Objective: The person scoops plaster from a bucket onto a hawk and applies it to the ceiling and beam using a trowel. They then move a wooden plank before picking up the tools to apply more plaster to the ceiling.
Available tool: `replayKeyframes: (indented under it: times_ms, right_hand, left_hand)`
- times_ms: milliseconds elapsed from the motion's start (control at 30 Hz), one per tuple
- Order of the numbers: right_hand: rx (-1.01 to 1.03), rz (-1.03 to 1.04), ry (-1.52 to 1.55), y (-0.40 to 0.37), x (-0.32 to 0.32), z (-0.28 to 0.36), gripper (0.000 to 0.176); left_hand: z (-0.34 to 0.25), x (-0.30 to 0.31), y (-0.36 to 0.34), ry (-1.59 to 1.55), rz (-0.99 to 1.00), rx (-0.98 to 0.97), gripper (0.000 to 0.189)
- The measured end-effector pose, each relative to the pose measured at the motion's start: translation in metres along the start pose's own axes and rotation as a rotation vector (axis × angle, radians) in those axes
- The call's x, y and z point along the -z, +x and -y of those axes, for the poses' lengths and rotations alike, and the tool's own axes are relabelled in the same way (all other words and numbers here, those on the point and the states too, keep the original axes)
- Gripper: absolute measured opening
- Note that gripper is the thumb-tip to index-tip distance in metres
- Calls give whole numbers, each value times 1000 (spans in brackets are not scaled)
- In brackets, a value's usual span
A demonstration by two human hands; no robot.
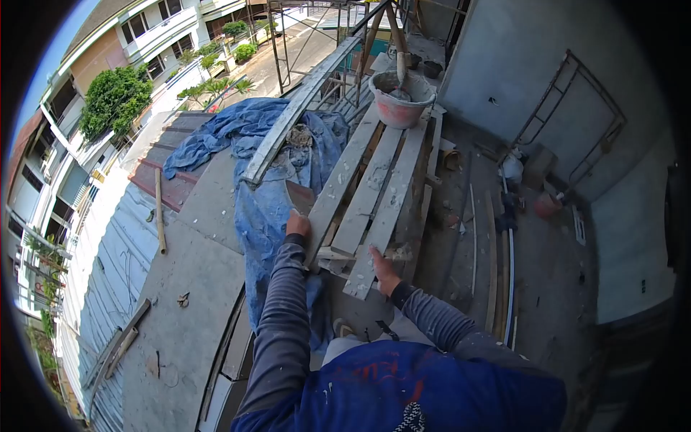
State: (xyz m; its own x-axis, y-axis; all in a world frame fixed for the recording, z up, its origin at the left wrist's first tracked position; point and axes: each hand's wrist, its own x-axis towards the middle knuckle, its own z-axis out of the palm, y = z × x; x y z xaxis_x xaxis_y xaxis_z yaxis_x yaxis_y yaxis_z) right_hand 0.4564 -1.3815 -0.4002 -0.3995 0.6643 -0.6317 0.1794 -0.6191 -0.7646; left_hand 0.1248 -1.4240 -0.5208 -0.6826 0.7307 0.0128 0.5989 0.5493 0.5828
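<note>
My left hand [297, 225] is closed at the left edge of the plank platform. A flat brownish plate [299, 196] sticks out just beyond its fingers; its kind and any handle are hidden. Against the near end of the right-hand wooden plank [392, 209] is my right hand [385, 272], with its thumb along the edge and its other fingers mostly out of sight. Dried mortar spots the pale planks. A reddish bucket [400, 108] with a grey smeared inside stands at the platform's far end, and a tool leans in it.
Left of the planks lies a crumpled blue tarp [263, 216], crossed by a long metal bar [302, 108]. Scaffolding [288, 43] rises beyond. To the right, poles [511, 288] and debris lie on the floor by a grey wall [547, 93] with a metal frame [568, 108] against it.
</note>
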Motion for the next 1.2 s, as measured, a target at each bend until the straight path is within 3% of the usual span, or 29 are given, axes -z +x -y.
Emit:
replayKeyframes:
  times_ms: [67, 200, 233, 267, 333, 400, 500, 567, 633, 667, 800, 900, 1033, 1200]
  right_hand:
    - [10, -34, -37, -15, 0, 2, 68]
    - [39, -20, -100, -21, 19, -21, 67]
    - [52, 16, -98, -23, 23, -32, 68]
    - [220, -58, -78, -50, 12, -30, 52]
    - [206, -49, -66, -54, 18, -47, 52]
    - [216, -47, -74, -80, 12, -41, 56]
    - [77, -25, -199, -53, 29, -66, 58]
    - [156, -157, -192, -57, 23, -63, 59]
    - [203, -99, -277, -53, 26, -60, 59]
    - [188, -117, -264, -48, 26, -67, 59]
    - [153, -136, -282, -63, 24, -57, 62]
    - [238, -212, -372, -51, 22, -70, 58]
    - [175, -171, -331, -60, 20, -55, 67]
    - [174, -248, -340, -57, 9, -60, 70]
  left_hand:
    - [-1, -3, -4, -25, 9, -21, 35]
    - [-72, 64, -78, -169, -87, 70, 30]
    - [-72, 64, -93, -183, -88, 99, 28]
    - [-54, 57, -104, -127, -67, 47, 30]
    - [-53, 59, -122, -61, 4, -7, 32]
    - [-77, 87, -145, -159, -63, 122, 33]
    - [-81, 92, -148, -124, -20, 140, 36]
    - [-64, 81, -143, -104, 2, 114, 41]
    - [-70, 84, -143, -52, -26, 93, 45]
    - [-52, 74, -139, -77, -47, 69, 46]
    - [-68, 86, -145, -26, -24, 73, 48]
    - [-76, 92, -143, -90, -6, 107, 49]
    - [-79, 91, -141, -89, 1, 132, 47]
    - [-40, 69, -121, -19, 3, -31, 39]
